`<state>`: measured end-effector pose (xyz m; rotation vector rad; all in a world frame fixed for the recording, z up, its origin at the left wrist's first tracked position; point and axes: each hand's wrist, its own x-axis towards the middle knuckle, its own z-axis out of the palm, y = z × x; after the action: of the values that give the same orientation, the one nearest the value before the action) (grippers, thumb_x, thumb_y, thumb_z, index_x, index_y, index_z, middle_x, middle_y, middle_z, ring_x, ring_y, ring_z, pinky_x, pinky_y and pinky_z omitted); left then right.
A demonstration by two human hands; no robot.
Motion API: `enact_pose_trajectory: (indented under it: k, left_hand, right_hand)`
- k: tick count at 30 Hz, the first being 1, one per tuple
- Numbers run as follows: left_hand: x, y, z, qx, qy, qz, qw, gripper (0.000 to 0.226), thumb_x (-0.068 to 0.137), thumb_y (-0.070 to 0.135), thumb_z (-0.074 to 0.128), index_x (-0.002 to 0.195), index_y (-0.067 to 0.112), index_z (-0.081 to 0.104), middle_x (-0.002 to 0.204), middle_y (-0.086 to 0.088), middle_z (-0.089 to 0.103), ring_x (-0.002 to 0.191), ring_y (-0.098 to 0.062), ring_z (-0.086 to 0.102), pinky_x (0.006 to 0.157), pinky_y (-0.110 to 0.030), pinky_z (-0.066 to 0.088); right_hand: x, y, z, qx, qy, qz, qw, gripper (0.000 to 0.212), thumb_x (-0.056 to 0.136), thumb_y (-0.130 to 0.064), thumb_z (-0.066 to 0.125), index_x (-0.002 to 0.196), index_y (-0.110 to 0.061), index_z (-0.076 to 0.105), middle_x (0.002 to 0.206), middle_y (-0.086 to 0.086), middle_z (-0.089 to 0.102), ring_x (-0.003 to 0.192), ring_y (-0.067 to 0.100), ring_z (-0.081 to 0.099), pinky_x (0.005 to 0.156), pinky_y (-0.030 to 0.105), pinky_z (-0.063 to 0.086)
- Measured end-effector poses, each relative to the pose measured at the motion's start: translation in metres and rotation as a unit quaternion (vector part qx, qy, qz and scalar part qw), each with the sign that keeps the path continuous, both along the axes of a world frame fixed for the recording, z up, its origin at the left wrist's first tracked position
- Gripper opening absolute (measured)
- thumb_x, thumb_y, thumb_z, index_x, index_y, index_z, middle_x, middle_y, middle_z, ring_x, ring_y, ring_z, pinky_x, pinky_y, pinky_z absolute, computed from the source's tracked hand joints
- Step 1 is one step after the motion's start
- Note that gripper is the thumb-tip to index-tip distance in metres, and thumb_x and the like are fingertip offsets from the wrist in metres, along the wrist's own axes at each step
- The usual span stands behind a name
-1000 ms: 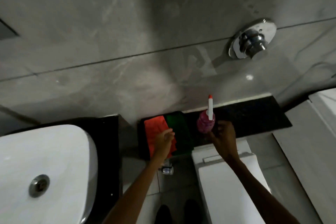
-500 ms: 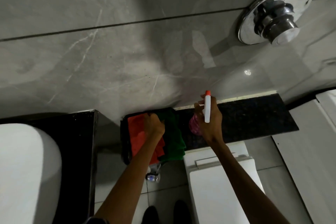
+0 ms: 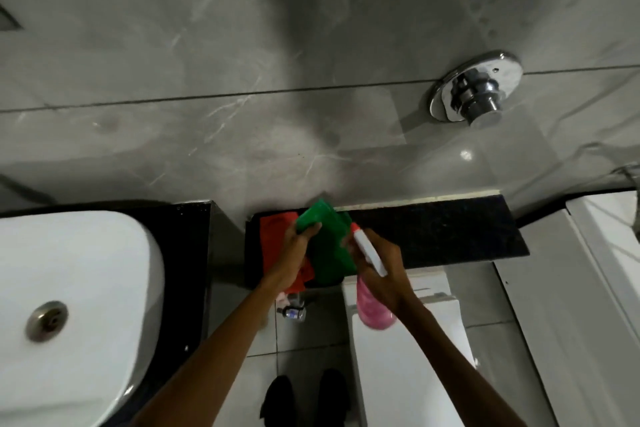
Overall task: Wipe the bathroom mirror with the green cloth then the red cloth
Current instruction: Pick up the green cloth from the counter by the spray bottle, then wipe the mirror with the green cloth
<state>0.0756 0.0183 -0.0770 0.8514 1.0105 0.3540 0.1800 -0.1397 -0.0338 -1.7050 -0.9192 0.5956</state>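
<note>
The left hand (image 3: 294,250) pinches the green cloth (image 3: 329,246) near its upper corner, its grip closed on a fold, and most of the cloth hangs bunched over the dark stone surface (image 3: 443,229) behind the toilet (image 3: 408,367). The red cloth (image 3: 277,236) lies flat on that surface, partly under the left hand and touching the green one. The right hand (image 3: 377,270) is wrapped around a pink spray bottle (image 3: 372,308), its grip pressed on the neck with the white nozzle (image 3: 369,253) tilted toward the green cloth. A white basin (image 3: 69,274) sits to the left. No mirror is in view.

The step in hand looks like collecting the green cloth and the spray before any wiping. To do it well, the pinch should gather more of the fabric, so the cloth comes away in one piece without dragging the red cloth off the edge. The red cloth is best left flat where it lies, ready for the second pass. The bottle should be held upright, with the nozzle aimed clear of the face. If the cloth is to be dampened, one light spray onto a folded pad should be enough.
</note>
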Motion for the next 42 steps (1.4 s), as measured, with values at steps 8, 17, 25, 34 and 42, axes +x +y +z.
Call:
enact_pose_trajectory:
  k: [8,17,25,34,42]
  left_hand:
    - [-0.036,0.006,0.108,-0.068,-0.133,0.087,0.985,0.023,0.101,0.008,0.058,0.120,0.002,0.069,0.109,-0.014,0.078,0.095,-0.025,0.078,0.091,-0.045,0.063]
    - [-0.058,0.019,0.136,-0.064,-0.131,0.082,0.986,0.020,0.101,0.008,0.059,0.116,0.001,0.070,0.105,-0.014,0.078,0.089,-0.024,0.079,0.086,-0.042,0.065]
    - [-0.054,0.021,0.136,-0.064,-0.119,0.077,0.988,0.015,0.101,0.009,0.059,0.106,0.006,0.074,0.094,-0.010,0.084,0.086,-0.022,0.082,0.083,-0.043,0.066]
    - [-0.044,0.031,0.134,-0.052,-0.108,0.087,0.989,0.017,0.100,0.012,0.061,0.111,0.006,0.072,0.100,-0.011,0.082,0.091,-0.024,0.080,0.091,-0.050,0.062]
    - [-0.050,0.035,0.124,-0.047,-0.094,0.098,0.990,0.021,0.100,0.012,0.060,0.117,0.003,0.070,0.109,-0.015,0.078,0.098,-0.028,0.077,0.087,-0.050,0.064]
  right_hand:
    - [-0.057,-0.021,0.040,-0.046,0.067,-0.026,0.996,0.028,0.092,-0.031,0.075,0.070,-0.015,0.069,0.057,0.004,0.067,0.048,0.012,0.064,0.044,0.035,0.049]
    - [-0.065,-0.010,0.051,-0.037,0.022,-0.001,0.999,0.029,0.093,-0.020,0.075,0.073,-0.041,0.070,0.066,-0.012,0.073,0.052,0.005,0.067,0.046,0.014,0.046]
    - [-0.062,-0.004,0.035,-0.065,0.033,0.031,0.997,0.015,0.090,-0.042,0.072,0.084,-0.028,0.075,0.071,0.003,0.075,0.061,0.016,0.072,0.053,0.033,0.056]
    - [0.015,0.015,0.015,-0.049,0.011,-0.078,0.996,0.010,0.094,-0.018,0.073,0.088,-0.016,0.065,0.073,0.005,0.068,0.066,0.013,0.068,0.060,0.031,0.057]
    - [0.063,0.046,-0.006,-0.126,0.022,-0.129,0.983,0.054,0.092,-0.006,0.072,0.142,-0.002,0.051,0.103,0.025,0.068,0.096,0.044,0.068,0.087,0.052,0.059]
